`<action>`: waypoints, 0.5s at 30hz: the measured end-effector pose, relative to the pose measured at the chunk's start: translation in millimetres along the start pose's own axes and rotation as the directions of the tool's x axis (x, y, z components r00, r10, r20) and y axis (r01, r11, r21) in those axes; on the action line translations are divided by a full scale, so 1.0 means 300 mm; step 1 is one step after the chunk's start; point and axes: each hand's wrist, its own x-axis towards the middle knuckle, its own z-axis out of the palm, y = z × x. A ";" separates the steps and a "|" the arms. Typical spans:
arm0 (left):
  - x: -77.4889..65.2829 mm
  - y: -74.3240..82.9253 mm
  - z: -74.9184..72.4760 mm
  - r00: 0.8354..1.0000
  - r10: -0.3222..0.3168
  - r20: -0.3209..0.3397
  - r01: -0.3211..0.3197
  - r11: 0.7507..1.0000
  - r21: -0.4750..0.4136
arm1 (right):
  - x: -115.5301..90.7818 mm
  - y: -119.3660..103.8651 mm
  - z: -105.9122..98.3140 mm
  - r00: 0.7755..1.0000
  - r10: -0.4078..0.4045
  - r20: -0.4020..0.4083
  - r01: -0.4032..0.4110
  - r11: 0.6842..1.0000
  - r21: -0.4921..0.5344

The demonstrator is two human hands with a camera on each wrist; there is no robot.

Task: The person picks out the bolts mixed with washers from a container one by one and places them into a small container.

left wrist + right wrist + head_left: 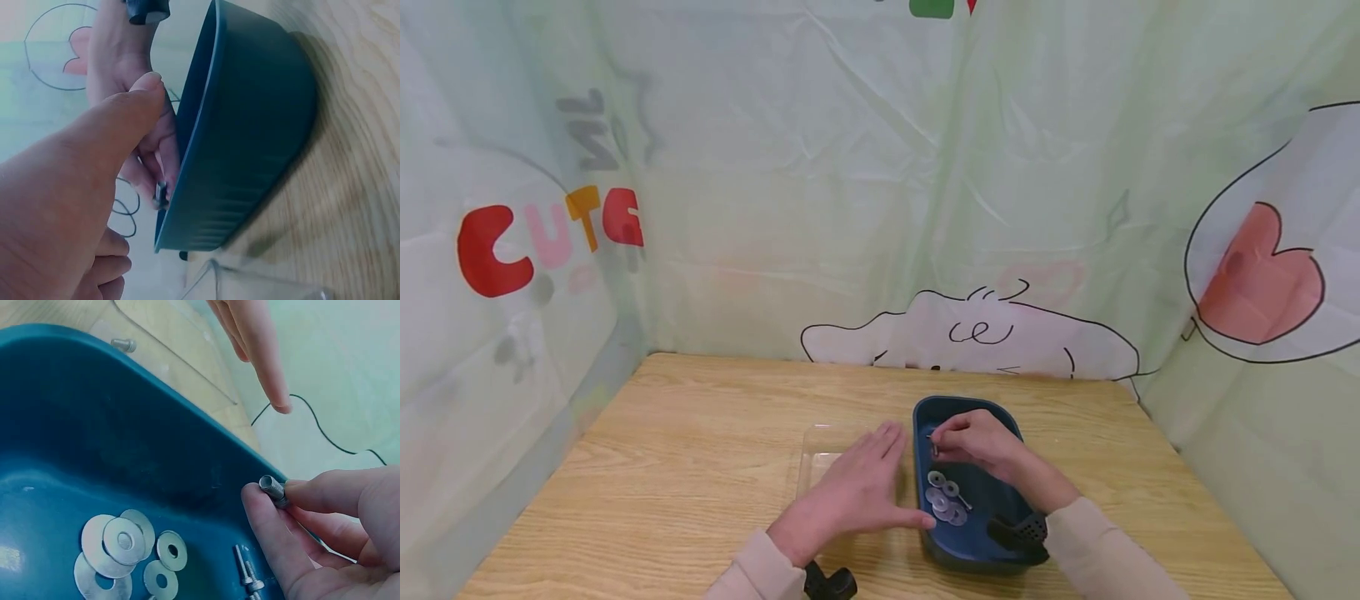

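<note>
My right hand (pixel 981 442) is over the far part of a dark blue plastic bin (pixel 996 496). Thumb and forefinger pinch a small metal bolt (pixel 272 487), its threaded end showing in the right wrist view. Flat metal washers (pixel 122 540) lie in a loose pile on the bin's floor, and a few more bolts (pixel 251 575) rest below the right fingers. My left hand (pixel 857 487) stretches out flat, with its thumb reaching to the bin's near left rim. It holds nothing and partly covers a clear plastic tray (pixel 811 450) left of the bin.
Beyond the bin's rim, a single bolt (pixel 124 345) lies by the clear tray's edge. A wooden table (pixel 662 467) carries everything. Printed curtains (pixel 850 192) hang close around its back and sides.
</note>
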 end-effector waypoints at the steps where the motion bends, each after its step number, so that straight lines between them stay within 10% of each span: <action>1: -0.003 -0.002 -0.005 1.000 -0.005 -0.002 0.005 1.000 -0.001 | -0.001 -0.003 -0.003 1.000 -0.006 0.009 0.006 1.000 0.011; 15: -0.046 -0.063 -0.050 0.996 -0.070 -0.057 0.070 0.998 0.004 | -0.025 -0.058 -0.019 1.000 -0.021 0.012 0.021 0.999 0.042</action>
